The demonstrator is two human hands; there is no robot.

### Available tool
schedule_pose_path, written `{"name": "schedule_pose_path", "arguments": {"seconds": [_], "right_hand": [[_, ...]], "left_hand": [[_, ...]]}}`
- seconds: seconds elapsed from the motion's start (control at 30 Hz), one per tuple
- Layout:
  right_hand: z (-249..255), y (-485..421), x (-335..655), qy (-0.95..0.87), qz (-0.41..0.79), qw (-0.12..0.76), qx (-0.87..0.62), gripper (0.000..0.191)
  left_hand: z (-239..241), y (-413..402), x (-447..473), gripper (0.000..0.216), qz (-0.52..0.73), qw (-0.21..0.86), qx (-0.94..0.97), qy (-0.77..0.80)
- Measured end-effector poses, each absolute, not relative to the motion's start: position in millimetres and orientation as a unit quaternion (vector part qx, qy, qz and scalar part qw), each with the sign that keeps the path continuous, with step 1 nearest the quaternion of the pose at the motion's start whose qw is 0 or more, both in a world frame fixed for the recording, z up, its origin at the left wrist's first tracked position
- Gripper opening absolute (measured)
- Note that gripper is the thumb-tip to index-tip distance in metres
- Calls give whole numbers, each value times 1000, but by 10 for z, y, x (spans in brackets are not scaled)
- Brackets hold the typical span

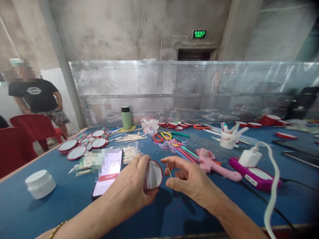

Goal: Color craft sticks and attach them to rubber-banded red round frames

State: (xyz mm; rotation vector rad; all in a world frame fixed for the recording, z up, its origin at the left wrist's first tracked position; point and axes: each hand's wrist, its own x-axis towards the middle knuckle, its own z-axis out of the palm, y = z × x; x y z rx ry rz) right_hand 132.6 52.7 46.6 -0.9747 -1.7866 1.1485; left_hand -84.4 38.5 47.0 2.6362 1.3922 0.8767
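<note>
My left hand (134,191) is closed around a small round drum (153,174) with a red rim and white face, held on edge just above the blue table (62,202). My right hand (189,176) is beside it on the right, thumb and forefinger pinching a thin yellowish stick (169,172) close to the drum's rim. A phone (108,172) with a lit screen lies just left of my left hand.
Several finished red-rimmed drums (82,146) lie at the left, wooden sticks (129,137) and a green bottle (126,118) behind. A white jar (40,184), pink glue gun (211,164), charger with white cable (251,157), cup (228,139). A person (37,96) stands at far left by red chairs (17,142).
</note>
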Motion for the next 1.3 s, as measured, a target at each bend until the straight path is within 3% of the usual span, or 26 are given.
{"name": "schedule_pose_path", "arguments": {"seconds": [0.13, 0.3, 0.8, 0.97, 1.13, 1.3], "right_hand": [[428, 501, 1310, -718, 430, 376, -397, 59], [442, 468, 1271, -721, 448, 352, -395, 51], [386, 476, 1244, -707, 487, 366, -360, 57], [385, 473, 1232, -710, 488, 365, -353, 57], [382, 489, 1227, -716, 478, 368, -352, 52], [412, 441, 1186, -713, 443, 379, -388, 42]], "left_hand": [[435, 339, -824, 62, 271, 36, 867, 416], [369, 306, -785, 72, 292, -27, 875, 386], [340, 304, -763, 77, 294, -66, 876, 378], [317, 302, -781, 90, 296, -71, 879, 368], [353, 317, -796, 75, 275, -27, 891, 361], [352, 384, -823, 73, 290, -59, 876, 380]]}}
